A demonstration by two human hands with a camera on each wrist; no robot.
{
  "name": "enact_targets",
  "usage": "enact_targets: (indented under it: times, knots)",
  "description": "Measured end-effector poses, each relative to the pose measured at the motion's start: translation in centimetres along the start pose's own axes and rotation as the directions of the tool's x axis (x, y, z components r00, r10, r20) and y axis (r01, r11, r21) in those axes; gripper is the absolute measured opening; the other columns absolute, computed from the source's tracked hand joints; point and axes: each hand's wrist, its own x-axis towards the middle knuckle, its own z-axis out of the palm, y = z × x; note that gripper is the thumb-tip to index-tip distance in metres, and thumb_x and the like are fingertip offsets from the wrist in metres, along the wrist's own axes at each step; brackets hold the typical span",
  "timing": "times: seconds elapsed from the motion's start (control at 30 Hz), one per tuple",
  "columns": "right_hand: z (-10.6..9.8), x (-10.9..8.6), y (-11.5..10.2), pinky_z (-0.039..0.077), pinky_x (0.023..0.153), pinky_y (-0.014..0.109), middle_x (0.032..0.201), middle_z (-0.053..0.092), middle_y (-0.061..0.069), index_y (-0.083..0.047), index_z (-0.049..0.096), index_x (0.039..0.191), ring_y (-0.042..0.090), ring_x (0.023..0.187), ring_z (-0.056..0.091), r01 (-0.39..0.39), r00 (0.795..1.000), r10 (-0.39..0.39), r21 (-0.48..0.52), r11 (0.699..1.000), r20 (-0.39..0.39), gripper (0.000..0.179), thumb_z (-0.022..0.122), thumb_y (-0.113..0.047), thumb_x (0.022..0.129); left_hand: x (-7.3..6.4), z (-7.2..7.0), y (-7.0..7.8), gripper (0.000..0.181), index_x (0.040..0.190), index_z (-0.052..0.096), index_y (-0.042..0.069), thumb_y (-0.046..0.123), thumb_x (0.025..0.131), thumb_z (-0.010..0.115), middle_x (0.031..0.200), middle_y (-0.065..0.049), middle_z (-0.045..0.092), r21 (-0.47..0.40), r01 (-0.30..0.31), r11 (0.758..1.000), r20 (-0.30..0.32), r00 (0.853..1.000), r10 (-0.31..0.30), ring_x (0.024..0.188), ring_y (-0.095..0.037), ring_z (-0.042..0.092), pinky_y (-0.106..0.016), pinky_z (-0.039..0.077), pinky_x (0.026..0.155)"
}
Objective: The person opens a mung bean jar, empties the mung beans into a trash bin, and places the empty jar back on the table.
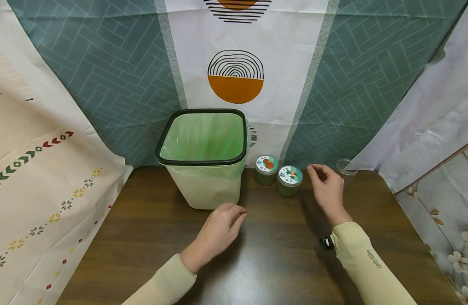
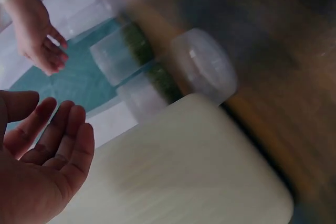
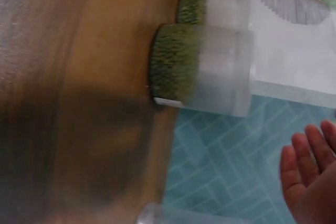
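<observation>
My left hand (image 1: 218, 231) hovers just in front of the waste bin (image 1: 203, 182), fingers loosely bent. In the left wrist view that hand (image 2: 50, 156) holds nothing. My right hand (image 1: 329, 188) is raised beside two lidded jars, between them and a clear plastic cup (image 1: 347, 167). Relaxed fingers of the right hand (image 3: 312, 174) show nothing held in the right wrist view. The rear jar (image 1: 266, 171) has an orange picture on its lid; the front jar (image 1: 289, 182) shows a leafy picture. Green granules (image 3: 176, 64) fill each jar partway.
A green bag lines the bin under its black rim (image 1: 199, 162). Behind the brown table (image 1: 264, 245) hangs a patterned cloth (image 1: 131, 76). Another cloth (image 1: 58, 203) hangs at the left. A blurred clear round thing (image 2: 205, 66) appears near the jars in the left wrist view.
</observation>
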Motion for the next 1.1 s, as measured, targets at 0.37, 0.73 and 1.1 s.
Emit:
enact_targets:
  times: [0.37, 0.73, 1.1]
  knots:
    - [1.9, -0.4, 2.3, 0.047, 0.089, 0.042, 0.124, 0.061, 0.01, -0.012, 0.056, 0.127, 0.027, 0.111, 0.058, -0.124, 0.97, 0.141, -0.095, 0.988, 0.197, 0.062, 0.055, -0.058, 0.085, -0.5, 1.8, -1.4, 0.016, 0.099, 0.068, 0.016, 0.023, 0.094, 0.055, 0.099, 0.006, 0.066, 0.074, -0.02, 0.997, 0.14, 0.99, 0.009, 0.096, -0.011, 0.061, -0.029, 0.051, 0.087]
    - [4.1, -1.2, 4.3, 0.033, 0.103, 0.058, 0.15, 0.031, 0.018, -0.011, 0.01, 0.151, 0.038, 0.135, 0.033, -0.184, 0.831, 0.24, -0.158, 0.97, 0.502, 0.122, 0.075, -0.064, 0.062, -0.9, 3.0, -2.0, 0.01, 0.093, 0.067, 0.016, 0.022, 0.09, 0.059, 0.093, 0.005, 0.063, 0.145, -0.073, 0.987, 0.166, 0.985, 0.048, 0.09, -0.011, 0.06, -0.028, 0.052, 0.078]
    - [5.5, -1.5, 5.1, 0.037, 0.102, 0.053, 0.138, 0.047, 0.014, -0.011, 0.026, 0.146, 0.033, 0.126, 0.045, -0.172, 0.87, 0.199, -0.1, 0.98, 0.451, 0.106, 0.082, -0.048, 0.063, -1.2, 3.3, -2.4, 0.012, 0.088, 0.068, 0.016, 0.027, 0.087, 0.065, 0.086, 0.008, 0.06, 0.172, -0.102, 0.98, 0.201, 0.977, 0.066, 0.082, -0.011, 0.058, -0.028, 0.051, 0.072]
